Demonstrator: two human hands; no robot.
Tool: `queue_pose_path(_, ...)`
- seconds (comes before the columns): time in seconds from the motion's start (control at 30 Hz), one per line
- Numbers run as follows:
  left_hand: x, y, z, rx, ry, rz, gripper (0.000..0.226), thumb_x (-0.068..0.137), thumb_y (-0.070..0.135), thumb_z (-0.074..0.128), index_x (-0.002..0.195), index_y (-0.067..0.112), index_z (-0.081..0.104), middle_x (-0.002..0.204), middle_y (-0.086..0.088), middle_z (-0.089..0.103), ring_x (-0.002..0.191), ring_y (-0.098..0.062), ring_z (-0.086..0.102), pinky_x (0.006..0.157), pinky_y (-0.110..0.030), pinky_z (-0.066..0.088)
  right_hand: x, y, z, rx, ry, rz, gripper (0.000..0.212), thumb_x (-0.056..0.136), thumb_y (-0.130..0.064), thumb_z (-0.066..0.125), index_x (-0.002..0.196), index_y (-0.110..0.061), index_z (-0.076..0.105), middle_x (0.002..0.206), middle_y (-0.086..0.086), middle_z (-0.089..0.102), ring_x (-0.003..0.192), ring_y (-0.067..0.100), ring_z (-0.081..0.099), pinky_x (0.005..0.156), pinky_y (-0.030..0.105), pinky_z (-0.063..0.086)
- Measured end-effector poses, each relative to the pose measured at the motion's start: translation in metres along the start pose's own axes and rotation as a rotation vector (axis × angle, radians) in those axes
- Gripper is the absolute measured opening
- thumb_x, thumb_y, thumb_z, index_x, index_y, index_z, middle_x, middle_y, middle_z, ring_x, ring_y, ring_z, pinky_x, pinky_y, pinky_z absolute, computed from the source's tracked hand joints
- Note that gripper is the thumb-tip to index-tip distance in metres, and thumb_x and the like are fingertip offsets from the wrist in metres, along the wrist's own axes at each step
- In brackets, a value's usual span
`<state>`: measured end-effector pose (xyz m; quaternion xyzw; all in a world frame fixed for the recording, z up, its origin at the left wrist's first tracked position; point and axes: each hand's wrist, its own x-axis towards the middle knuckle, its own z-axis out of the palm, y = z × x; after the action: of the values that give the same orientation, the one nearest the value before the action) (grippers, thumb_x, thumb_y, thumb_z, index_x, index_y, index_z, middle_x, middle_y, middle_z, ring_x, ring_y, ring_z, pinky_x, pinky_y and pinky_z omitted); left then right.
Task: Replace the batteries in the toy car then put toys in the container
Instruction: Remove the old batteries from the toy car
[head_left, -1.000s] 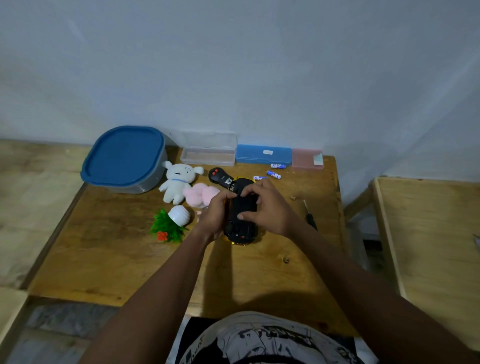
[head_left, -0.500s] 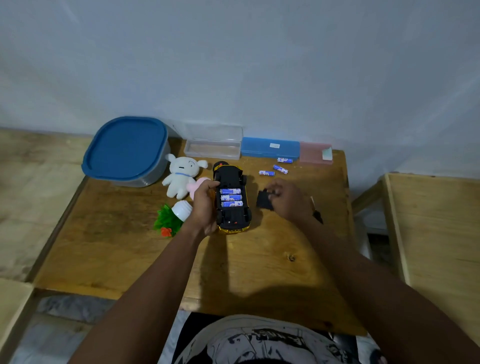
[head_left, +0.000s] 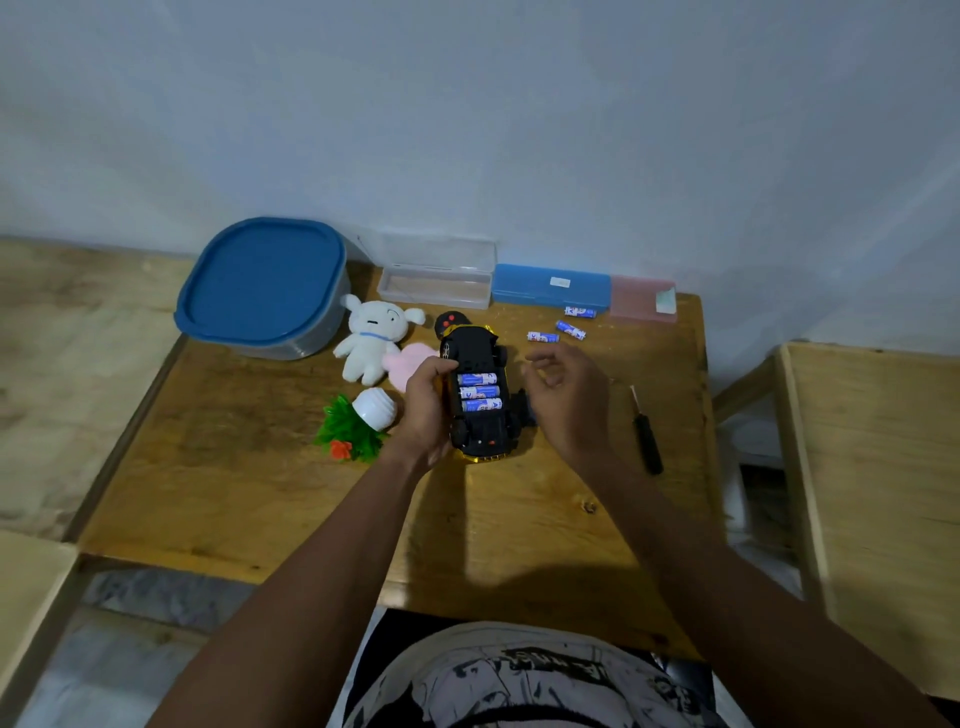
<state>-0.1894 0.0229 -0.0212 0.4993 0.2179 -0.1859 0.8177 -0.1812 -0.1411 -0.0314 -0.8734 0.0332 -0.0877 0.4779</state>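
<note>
The toy car (head_left: 480, 431) lies upside down on the wooden table (head_left: 260, 493), black underside up with a yellow edge. Its battery bay is uncovered and shows three blue batteries (head_left: 479, 392) side by side. My left hand (head_left: 427, 410) grips the car's left side. My right hand (head_left: 569, 395) hovers just right of the car with loosely curled fingers, holding nothing. The black battery cover (head_left: 524, 408) lies beside the car, partly hidden under that hand. Three loose batteries (head_left: 543, 337) lie further back. The grey container with a blue lid (head_left: 265, 286) stands at the back left.
A white plush (head_left: 371, 338), a pink plush (head_left: 410, 364), a small plant toy in a white pot (head_left: 358, 423) and a black remote (head_left: 449, 319) lie left of and behind the car. A screwdriver (head_left: 647, 436) lies on the right. Clear, blue and pink cases (head_left: 550, 286) line the wall.
My right hand took the cover off the car's underside, set it down to the right and lifted away. The batteries in the bay came into view. My left hand kept its hold.
</note>
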Motion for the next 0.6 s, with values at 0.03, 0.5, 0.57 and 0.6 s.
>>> queue_pose_path(0.03,0.0,-0.001,0.002,-0.006,0.021,0.006,0.047,0.094,0.029,0.036,0.117,0.001,0.065,0.097,-0.015,0.07,0.085,-0.028,0.068,0.079,-0.038,0.055,-0.004,-0.009,-0.002,0.032,-0.023,-0.006,0.011,0.086,-0.016,0.073,0.096,-0.019,0.07,0.087,-0.011,0.067,0.073,0.004,0.062,0.061,0.019,0.052)
queue_pose_path(0.5,0.01,-0.008,0.026,0.169,0.177,0.18,0.031,0.071,0.046,0.058,0.088,0.021,0.066,0.105,-0.016,0.061,0.1,-0.032,0.058,0.096,-0.052,0.047,-0.004,-0.043,-0.012,0.109,-0.035,0.192,0.026,0.082,-0.016,0.075,0.105,-0.024,0.066,0.084,-0.013,0.07,0.071,-0.001,0.065,0.06,0.007,0.046)
queue_pose_path(0.57,0.007,-0.004,0.028,0.187,0.112,0.233,0.033,0.077,0.043,0.055,0.095,0.019,0.069,0.11,-0.021,0.062,0.104,-0.038,0.059,0.103,-0.063,0.041,0.0,-0.046,-0.015,0.139,-0.057,0.215,0.027,0.08,-0.015,0.075,0.104,-0.024,0.064,0.082,-0.014,0.07,0.071,-0.006,0.064,0.057,0.007,0.045)
queue_pose_path(0.6,0.007,-0.002,0.028,0.181,0.078,0.257,0.038,0.081,0.04,0.055,0.105,0.015,0.071,0.116,-0.025,0.064,0.111,-0.045,0.059,0.104,-0.065,0.039,0.002,-0.046,-0.016,0.161,-0.071,0.226,0.028,0.08,-0.015,0.076,0.103,-0.024,0.063,0.083,-0.013,0.071,0.072,-0.005,0.065,0.06,0.013,0.05)
